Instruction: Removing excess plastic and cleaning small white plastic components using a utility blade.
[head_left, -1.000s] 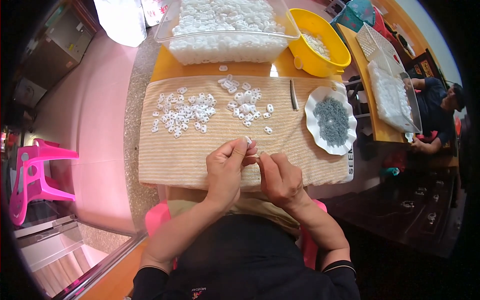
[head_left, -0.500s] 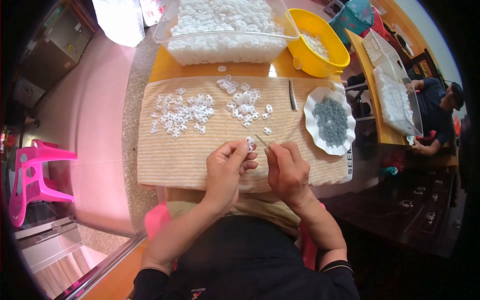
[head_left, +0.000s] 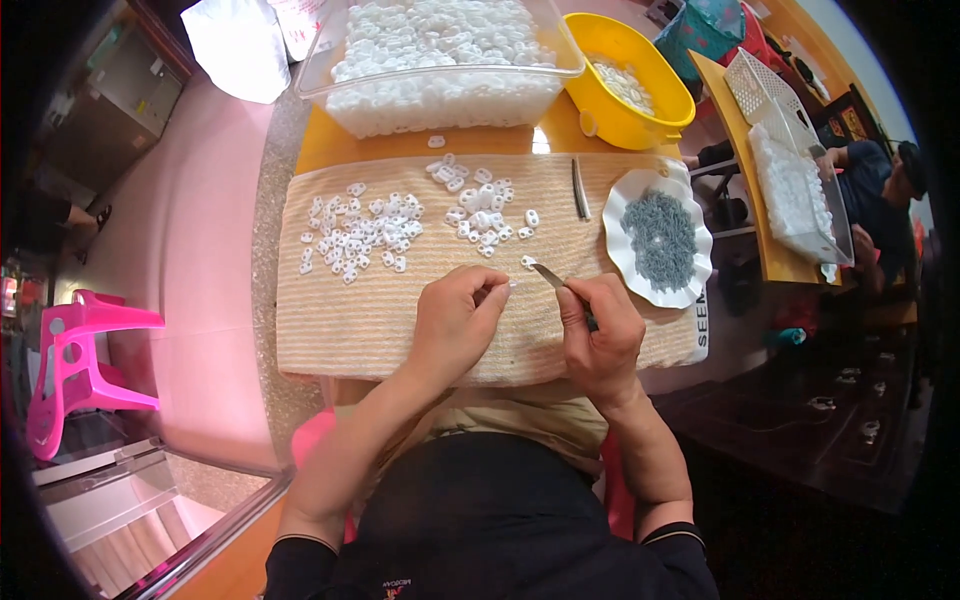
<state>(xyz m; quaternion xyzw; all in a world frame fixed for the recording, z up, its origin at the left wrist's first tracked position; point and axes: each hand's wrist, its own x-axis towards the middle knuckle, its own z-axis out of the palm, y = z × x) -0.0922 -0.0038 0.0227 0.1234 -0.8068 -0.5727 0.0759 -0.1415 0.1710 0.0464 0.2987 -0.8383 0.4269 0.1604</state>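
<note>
Our left hand curls narrow, though we cannot tell what it holds; our right hand pinches a slim, pointed tool. Its tip sits at a rounded white piece just ahead of them; a slip could flick that smooth piece across the ribbed cloth. Rightward, a scalloped plate bears fine grey bits.

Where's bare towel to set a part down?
Widest: near-left striped towel, between the left pile of white two-hole pieces, left hand and front edge. Smaller: a patch bordered by slim rods, right pile, scalloped plate and right hand. Crowded: both piles, and ahead of the hands, where a pointed tool nears a loose piece.
</note>
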